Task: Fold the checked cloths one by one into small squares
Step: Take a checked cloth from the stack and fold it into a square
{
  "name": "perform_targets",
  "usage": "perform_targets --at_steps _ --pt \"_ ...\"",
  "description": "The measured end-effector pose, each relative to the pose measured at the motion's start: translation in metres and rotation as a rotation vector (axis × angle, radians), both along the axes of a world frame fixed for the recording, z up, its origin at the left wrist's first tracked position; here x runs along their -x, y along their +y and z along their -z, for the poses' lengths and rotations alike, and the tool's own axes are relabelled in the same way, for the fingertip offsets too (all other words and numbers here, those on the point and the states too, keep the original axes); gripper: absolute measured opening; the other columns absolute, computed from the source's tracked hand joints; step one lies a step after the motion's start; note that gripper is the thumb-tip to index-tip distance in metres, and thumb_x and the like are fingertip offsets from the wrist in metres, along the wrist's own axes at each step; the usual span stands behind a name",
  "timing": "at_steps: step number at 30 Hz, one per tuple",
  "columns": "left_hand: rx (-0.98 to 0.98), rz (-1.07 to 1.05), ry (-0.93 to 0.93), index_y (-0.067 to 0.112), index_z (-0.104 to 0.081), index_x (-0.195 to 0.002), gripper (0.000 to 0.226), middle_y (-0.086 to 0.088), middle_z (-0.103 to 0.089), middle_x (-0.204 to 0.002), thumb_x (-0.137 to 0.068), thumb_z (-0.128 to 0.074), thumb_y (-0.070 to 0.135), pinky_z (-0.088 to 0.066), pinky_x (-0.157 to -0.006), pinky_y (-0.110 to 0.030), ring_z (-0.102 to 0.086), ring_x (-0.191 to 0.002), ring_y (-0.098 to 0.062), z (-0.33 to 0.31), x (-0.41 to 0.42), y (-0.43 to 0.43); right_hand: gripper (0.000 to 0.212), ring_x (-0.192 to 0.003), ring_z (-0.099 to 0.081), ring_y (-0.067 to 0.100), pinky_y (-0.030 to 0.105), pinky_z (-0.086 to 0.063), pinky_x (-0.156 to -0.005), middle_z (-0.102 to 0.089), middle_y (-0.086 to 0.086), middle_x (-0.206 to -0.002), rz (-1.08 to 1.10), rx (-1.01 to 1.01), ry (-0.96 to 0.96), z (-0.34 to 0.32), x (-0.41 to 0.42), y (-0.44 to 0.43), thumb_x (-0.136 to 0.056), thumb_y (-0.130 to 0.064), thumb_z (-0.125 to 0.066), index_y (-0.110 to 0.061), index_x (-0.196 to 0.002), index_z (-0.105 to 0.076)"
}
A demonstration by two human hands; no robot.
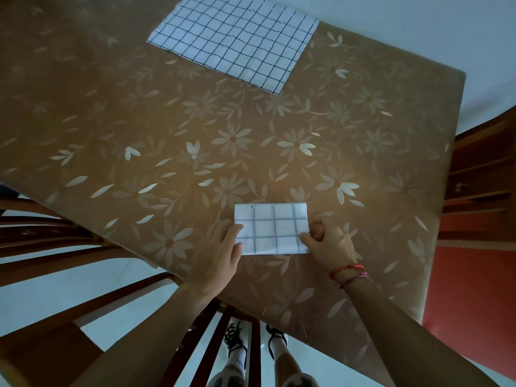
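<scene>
The right hand (326,241) keeps a narrow grip, pinching the right edge of the folded checked cloth (275,227). The left hand (220,252) lies flat-fingered, grip loose, on its left edge. The cloth sits by the near edge of the worktop (139,135); a larger checked cloth (237,43) lies spread at the far side.

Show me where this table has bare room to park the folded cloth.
Widest bare stretch: the middle of the table, between the folded cloth and the spread cloth at the far edge. The table's left side, beside the spread cloth, is bare too. Crowded only at the near edge, where the left hand and right hand are on the folded cloth.
</scene>
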State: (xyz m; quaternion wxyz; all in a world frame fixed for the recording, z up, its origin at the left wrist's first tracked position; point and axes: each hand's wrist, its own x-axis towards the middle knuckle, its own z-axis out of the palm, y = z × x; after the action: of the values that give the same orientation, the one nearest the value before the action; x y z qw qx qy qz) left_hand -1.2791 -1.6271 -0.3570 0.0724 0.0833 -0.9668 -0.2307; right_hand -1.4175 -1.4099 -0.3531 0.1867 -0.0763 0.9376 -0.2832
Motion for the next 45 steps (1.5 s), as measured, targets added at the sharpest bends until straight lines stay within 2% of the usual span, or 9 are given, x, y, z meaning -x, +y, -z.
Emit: perform_targets --at_steps 3,7,17,22,26,29,32,37,45 --pt "0.074 0.082 -0.05 0.003 -0.055 -0.128 0.04 -0.016 -0.053 -0.134 -0.09 -0.062 0.012 -0.052 -0.092 -0.042 -0.054 -0.121 -0.031 0.006 0.0 0.0 0.025 -0.069 -0.061 0.015 0.027 -0.049 -0.061 -0.056 -0.015 -0.065 0.005 -0.011 0.028 0.003 -0.001 0.001 -0.077 -0.034 -0.067 -0.029 -0.101 -0.06" --pt "0.156 0.126 -0.145 0.003 -0.045 -0.141 0.048 -0.018 -0.034 -0.153 -0.097 -0.051 0.021 -0.038 -0.11 -0.044 -0.031 -0.143 -0.03 0.015 0.003 -0.001 0.025 -0.065 -0.058 0.013 0.023 -0.043 -0.057 -0.054 -0.016 -0.063 -0.006 -0.009 0.05 0.007 0.0 0.001 -0.078 -0.032 -0.067 -0.027 -0.101 -0.06" --pt "0.205 0.177 -0.293 0.007 -0.028 -0.15 0.058 -0.016 -0.012 -0.161 -0.101 -0.025 0.036 -0.022 -0.119 -0.047 -0.007 -0.15 -0.026 0.019 0.014 -0.01 0.023 -0.065 -0.059 0.018 0.022 -0.04 -0.049 -0.057 -0.008 -0.072 -0.002 -0.033 0.104 0.001 -0.006 -0.002 -0.084 -0.03 -0.062 -0.021 -0.104 -0.058" --pt "0.252 0.172 -0.307 0.007 -0.027 -0.151 0.058 -0.017 -0.013 -0.161 -0.101 -0.02 0.036 -0.018 -0.12 -0.046 -0.008 -0.149 -0.028 0.021 0.016 -0.01 0.039 -0.099 -0.057 0.027 0.042 -0.053 -0.076 -0.058 0.01 -0.113 -0.274 -0.078 0.443 -0.013 -0.036 -0.022 -0.084 -0.03 -0.058 -0.009 -0.117 -0.062" --pt "0.241 0.137 -0.33 0.009 -0.006 -0.153 0.06 -0.01 0.002 -0.162 -0.102 -0.006 0.04 -0.01 -0.122 -0.044 0.006 -0.15 -0.021 0.027 0.015 -0.009 0.057 -0.14 -0.03 0.034 0.049 -0.038 -0.108 -0.034 0.021 -0.149 -0.66 -0.166 0.422 -0.007 -0.078 -0.051 -0.098 -0.037 -0.03 0.0 -0.14 -0.042" --pt "0.246 0.142 -0.321 0.008 -0.006 -0.152 0.063 -0.009 -0.001 -0.162 -0.1 0.0 0.044 -0.009 -0.121 -0.045 0.005 -0.15 -0.021 0.029 0.016 -0.009 0.07 -0.141 -0.026 0.033 0.049 -0.035 -0.11 -0.032 0.023 -0.15 -0.754 -0.197 0.387 0.003 -0.091 -0.059 -0.102 -0.041 -0.003 0.005 -0.14 -0.039" --pt "0.271 0.156 -0.327 0.007 -0.005 -0.152 0.066 -0.01 0.003 -0.162 -0.099 0.009 0.044 -0.007 -0.121 -0.045 0.008 -0.149 -0.023 0.03 0.016 -0.01 0.077 -0.143 -0.024 0.033 0.049 -0.029 -0.113 -0.031 0.024 -0.15 -0.786 -0.222 0.374 0.015 -0.095 -0.062 -0.1 -0.053 -0.009 0.007 -0.141 -0.035" --pt "0.288 0.136 -0.328 0.004 -0.008 -0.152 0.062 -0.014 -0.002 -0.162 -0.101 -0.001 0.038 -0.012 -0.121 -0.047 0.003 -0.15 -0.026 0.031 0.016 -0.008 0.08 -0.146 -0.014 0.03 0.048 -0.024 -0.116 -0.021 0.022 -0.154 -0.815 -0.272 0.326 0.029 -0.093 -0.062 -0.097 -0.059 -0.024 0.004 -0.146 -0.025" --pt "0.286 0.133 -0.313 0.006 -0.003 -0.152 0.06 -0.012 0.0 -0.162 -0.101 -0.006 0.038 -0.012 -0.121 -0.044 0.002 -0.15 -0.023 0.034 0.015 -0.009 0.087 -0.144 -0.014 0.034 0.049 -0.023 -0.115 -0.015 0.024 -0.155 -0.784 -0.387 0.3 0.021 -0.077 -0.035 -0.094 -0.064 -0.02 0.005 -0.146 -0.022"
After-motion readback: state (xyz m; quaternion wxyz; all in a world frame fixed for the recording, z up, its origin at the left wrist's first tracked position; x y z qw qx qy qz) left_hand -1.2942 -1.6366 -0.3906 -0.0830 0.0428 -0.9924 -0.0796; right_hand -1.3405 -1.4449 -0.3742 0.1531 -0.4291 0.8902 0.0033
